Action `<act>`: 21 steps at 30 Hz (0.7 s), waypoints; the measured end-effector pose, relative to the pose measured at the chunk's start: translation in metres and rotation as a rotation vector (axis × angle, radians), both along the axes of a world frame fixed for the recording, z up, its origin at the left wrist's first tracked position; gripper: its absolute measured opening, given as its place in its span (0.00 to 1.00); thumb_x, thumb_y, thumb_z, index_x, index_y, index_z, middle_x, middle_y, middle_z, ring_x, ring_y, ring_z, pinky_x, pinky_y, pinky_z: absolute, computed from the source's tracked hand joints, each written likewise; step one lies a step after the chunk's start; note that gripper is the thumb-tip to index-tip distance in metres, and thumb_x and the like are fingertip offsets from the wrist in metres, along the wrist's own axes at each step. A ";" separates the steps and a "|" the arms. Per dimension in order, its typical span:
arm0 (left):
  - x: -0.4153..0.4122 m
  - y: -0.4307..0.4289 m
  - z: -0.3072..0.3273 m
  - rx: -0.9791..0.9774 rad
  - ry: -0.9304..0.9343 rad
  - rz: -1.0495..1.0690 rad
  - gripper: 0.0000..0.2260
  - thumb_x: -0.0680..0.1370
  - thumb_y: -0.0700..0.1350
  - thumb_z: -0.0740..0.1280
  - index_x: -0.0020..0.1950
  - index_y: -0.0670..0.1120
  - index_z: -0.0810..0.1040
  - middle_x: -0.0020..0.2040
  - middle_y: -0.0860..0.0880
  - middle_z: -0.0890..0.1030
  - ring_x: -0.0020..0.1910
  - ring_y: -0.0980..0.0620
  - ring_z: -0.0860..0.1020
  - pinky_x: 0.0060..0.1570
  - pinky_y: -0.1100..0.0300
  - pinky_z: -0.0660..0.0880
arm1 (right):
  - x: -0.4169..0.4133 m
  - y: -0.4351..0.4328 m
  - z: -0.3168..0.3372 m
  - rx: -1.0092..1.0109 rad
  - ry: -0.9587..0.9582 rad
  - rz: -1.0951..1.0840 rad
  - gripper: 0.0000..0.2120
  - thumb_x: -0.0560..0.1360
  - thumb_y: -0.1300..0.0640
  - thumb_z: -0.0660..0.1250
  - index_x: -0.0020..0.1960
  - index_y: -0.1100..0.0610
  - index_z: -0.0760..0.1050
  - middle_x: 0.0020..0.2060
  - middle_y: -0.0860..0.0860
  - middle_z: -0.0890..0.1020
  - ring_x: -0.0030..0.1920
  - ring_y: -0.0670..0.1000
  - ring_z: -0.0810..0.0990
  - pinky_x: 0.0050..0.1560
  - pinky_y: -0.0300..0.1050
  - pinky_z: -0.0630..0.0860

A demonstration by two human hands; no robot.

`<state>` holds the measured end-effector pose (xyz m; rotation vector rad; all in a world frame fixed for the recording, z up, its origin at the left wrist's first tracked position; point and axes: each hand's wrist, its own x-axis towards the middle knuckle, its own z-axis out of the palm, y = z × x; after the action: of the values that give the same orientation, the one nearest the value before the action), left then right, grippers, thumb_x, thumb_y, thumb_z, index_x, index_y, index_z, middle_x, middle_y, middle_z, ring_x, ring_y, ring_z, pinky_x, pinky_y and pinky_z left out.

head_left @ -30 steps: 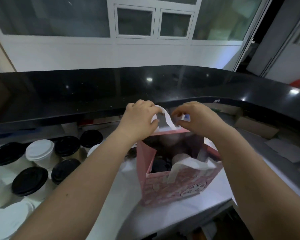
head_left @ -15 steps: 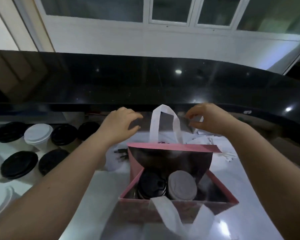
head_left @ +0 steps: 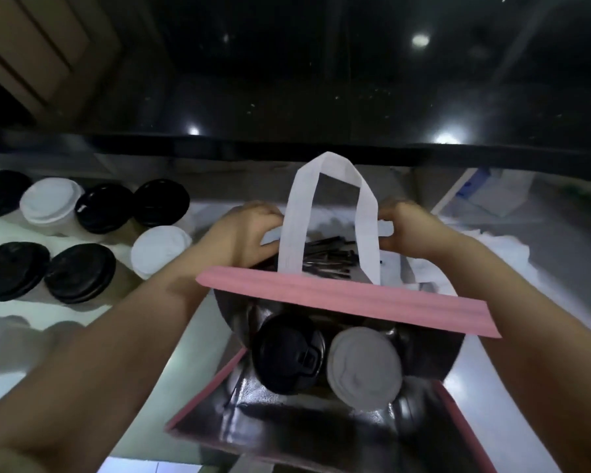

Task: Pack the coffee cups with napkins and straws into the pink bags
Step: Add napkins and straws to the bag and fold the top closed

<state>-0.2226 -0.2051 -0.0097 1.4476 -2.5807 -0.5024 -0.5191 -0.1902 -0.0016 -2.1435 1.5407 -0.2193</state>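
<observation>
The pink bag [head_left: 348, 298] stands open in front of me, its white handle [head_left: 331, 213] upright at the far rim. Inside sit two cups, one with a black lid [head_left: 287, 353] and one with a pale lid [head_left: 365, 367]. Beyond the far rim, my left hand [head_left: 249, 230] and my right hand [head_left: 410, 230] each pinch an end of a pale flat napkin [head_left: 384, 230], which stretches behind the handle. Dark straws [head_left: 328, 257] lie on the counter just under the napkin. The handle hides the napkin's middle.
Several lidded cups [head_left: 79, 271], black and white, stand in rows on the white counter at the left. A black raised ledge [head_left: 287, 97] runs across the back. Crumpled white paper [head_left: 492, 254] and a pale box [head_left: 492, 189] lie at the right.
Both hands let go of the bag's handle and reached past the far rim; they now hold a napkin between them. The view tilted down, showing the two cups inside.
</observation>
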 end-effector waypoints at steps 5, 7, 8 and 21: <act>-0.011 -0.014 -0.023 0.131 0.040 -0.055 0.16 0.75 0.48 0.72 0.61 0.46 0.80 0.58 0.46 0.80 0.60 0.45 0.76 0.59 0.48 0.74 | 0.012 -0.011 -0.027 0.107 -0.135 -0.033 0.12 0.69 0.61 0.76 0.53 0.55 0.83 0.50 0.51 0.84 0.52 0.52 0.80 0.53 0.42 0.73; -0.015 -0.020 -0.035 0.143 -0.011 -0.037 0.16 0.76 0.49 0.71 0.62 0.45 0.78 0.59 0.47 0.79 0.60 0.46 0.75 0.59 0.48 0.73 | 0.018 -0.012 -0.035 0.126 -0.160 0.020 0.11 0.70 0.62 0.75 0.53 0.60 0.83 0.49 0.56 0.84 0.52 0.58 0.79 0.56 0.50 0.74; -0.019 -0.023 -0.042 0.155 -0.061 -0.036 0.16 0.76 0.50 0.69 0.63 0.46 0.78 0.59 0.47 0.79 0.60 0.47 0.74 0.60 0.48 0.72 | 0.020 -0.015 -0.039 0.117 -0.137 0.068 0.11 0.71 0.63 0.75 0.53 0.62 0.82 0.48 0.59 0.83 0.51 0.61 0.79 0.57 0.54 0.73; -0.051 -0.029 -0.078 0.090 0.072 -0.203 0.14 0.75 0.47 0.72 0.60 0.46 0.82 0.53 0.46 0.82 0.52 0.46 0.76 0.54 0.63 0.63 | 0.020 -0.014 -0.074 0.026 -0.085 -0.034 0.14 0.73 0.51 0.73 0.52 0.59 0.83 0.45 0.54 0.80 0.53 0.61 0.74 0.57 0.57 0.70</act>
<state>-0.2734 -0.2342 -0.0874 1.1728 -2.6927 -0.6917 -0.4989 -0.2044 -0.0760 -2.0625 1.5238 -0.2963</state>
